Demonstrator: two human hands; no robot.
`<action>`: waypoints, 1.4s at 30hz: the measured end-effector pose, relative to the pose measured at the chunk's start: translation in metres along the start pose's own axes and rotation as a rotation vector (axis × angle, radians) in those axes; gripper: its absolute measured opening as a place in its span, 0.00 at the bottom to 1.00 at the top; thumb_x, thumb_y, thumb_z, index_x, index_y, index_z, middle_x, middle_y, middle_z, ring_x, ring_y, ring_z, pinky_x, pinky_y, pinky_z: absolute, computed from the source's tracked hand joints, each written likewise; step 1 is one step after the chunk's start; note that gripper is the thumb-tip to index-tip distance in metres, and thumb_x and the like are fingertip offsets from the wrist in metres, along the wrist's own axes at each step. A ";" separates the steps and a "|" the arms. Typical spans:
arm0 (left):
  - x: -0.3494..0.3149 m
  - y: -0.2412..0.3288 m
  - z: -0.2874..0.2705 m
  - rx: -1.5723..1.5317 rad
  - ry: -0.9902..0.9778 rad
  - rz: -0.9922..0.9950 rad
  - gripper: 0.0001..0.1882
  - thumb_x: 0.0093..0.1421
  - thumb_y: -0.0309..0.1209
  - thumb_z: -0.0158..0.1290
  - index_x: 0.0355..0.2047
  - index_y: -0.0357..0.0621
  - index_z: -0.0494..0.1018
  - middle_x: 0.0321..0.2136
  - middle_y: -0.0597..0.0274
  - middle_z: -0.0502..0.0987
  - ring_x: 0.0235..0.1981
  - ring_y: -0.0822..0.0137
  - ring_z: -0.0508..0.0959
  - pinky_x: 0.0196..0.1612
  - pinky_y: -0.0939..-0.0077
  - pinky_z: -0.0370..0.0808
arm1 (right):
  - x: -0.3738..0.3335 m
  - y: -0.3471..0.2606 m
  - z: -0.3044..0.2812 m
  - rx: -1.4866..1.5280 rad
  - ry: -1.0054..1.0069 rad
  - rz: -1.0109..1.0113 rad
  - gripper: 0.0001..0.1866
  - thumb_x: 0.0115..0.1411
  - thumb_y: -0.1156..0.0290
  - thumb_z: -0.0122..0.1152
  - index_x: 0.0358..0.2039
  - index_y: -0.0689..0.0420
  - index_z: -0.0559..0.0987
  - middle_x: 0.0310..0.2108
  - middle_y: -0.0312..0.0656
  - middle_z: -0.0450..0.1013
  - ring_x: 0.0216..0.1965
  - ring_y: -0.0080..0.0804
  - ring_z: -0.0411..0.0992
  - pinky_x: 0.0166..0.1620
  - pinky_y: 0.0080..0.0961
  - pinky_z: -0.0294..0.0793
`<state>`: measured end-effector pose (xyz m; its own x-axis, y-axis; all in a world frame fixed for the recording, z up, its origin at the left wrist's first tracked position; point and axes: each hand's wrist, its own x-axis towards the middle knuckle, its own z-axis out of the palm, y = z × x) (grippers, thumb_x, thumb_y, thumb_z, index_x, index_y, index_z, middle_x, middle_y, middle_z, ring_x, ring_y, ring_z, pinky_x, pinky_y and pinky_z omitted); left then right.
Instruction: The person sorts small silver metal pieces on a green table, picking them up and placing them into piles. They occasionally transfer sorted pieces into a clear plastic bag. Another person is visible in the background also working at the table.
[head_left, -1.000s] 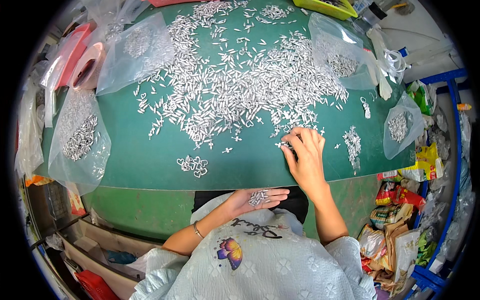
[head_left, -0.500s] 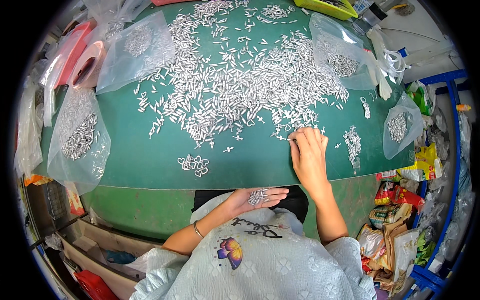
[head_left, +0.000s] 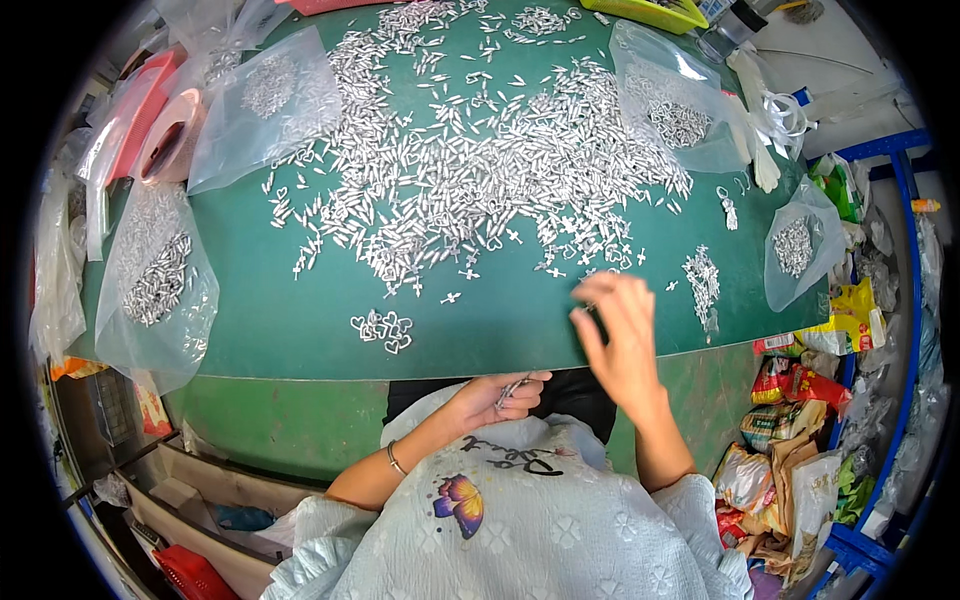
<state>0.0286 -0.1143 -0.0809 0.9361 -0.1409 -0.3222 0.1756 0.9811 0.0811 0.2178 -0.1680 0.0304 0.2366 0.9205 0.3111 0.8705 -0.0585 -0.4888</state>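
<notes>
My left hand [head_left: 497, 402] is at the table's front edge, above my lap, its fingers curled around several small silver metal pieces [head_left: 512, 391] that show between them. Over the table's right half hovers my right hand [head_left: 620, 335], fingers bent and the thumb a little apart; motion blurs the fingertips, and I cannot make out whether they pinch anything. Just beyond it spreads a large heap of small pointed silver charms [head_left: 480, 170], with cross-shaped ones [head_left: 555, 272] along its near edge. Between my hands and to the left lies a little group of heart-shaped pieces [head_left: 383, 329].
A narrow pile of silver pieces [head_left: 702, 284] lies on the green table [head_left: 290, 330] at right. Clear bags of parts [head_left: 160, 285] stand at left, others [head_left: 795, 245] at right. A yellow-green tray [head_left: 655, 12] sits at the back. Packets [head_left: 775, 430] and a blue rack [head_left: 895, 340] fill the right side.
My left hand has closed from a flat palm around the silver pieces. My right hand has lifted off the heap's near edge and moved slightly toward me.
</notes>
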 end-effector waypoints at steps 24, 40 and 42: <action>0.003 -0.001 0.013 0.036 -0.020 0.015 0.17 0.68 0.36 0.48 0.49 0.34 0.69 0.30 0.68 0.64 0.29 0.76 0.63 0.28 0.83 0.61 | 0.010 0.013 0.011 -0.177 0.051 0.029 0.07 0.49 0.76 0.66 0.30 0.58 0.77 0.41 0.38 0.71 0.46 0.39 0.66 0.50 0.38 0.58; -0.002 -0.004 0.013 0.157 -0.010 0.052 0.18 0.70 0.36 0.43 0.54 0.37 0.71 0.32 0.61 0.74 0.29 0.74 0.72 0.30 0.82 0.71 | 0.033 0.022 -0.001 0.079 0.076 0.030 0.10 0.52 0.78 0.65 0.36 0.59 0.79 0.43 0.42 0.73 0.48 0.44 0.68 0.51 0.37 0.66; -0.002 0.000 0.014 0.109 -0.101 0.016 0.17 0.71 0.36 0.43 0.53 0.40 0.72 0.25 0.68 0.66 0.23 0.79 0.62 0.22 0.87 0.60 | 0.040 0.020 0.011 -0.005 0.076 -0.029 0.12 0.52 0.76 0.66 0.38 0.58 0.79 0.46 0.42 0.72 0.52 0.45 0.66 0.54 0.39 0.63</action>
<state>0.0314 -0.1157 -0.0670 0.9641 -0.1434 -0.2236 0.1874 0.9638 0.1897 0.2401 -0.1284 0.0237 0.2434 0.8900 0.3856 0.8793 -0.0347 -0.4750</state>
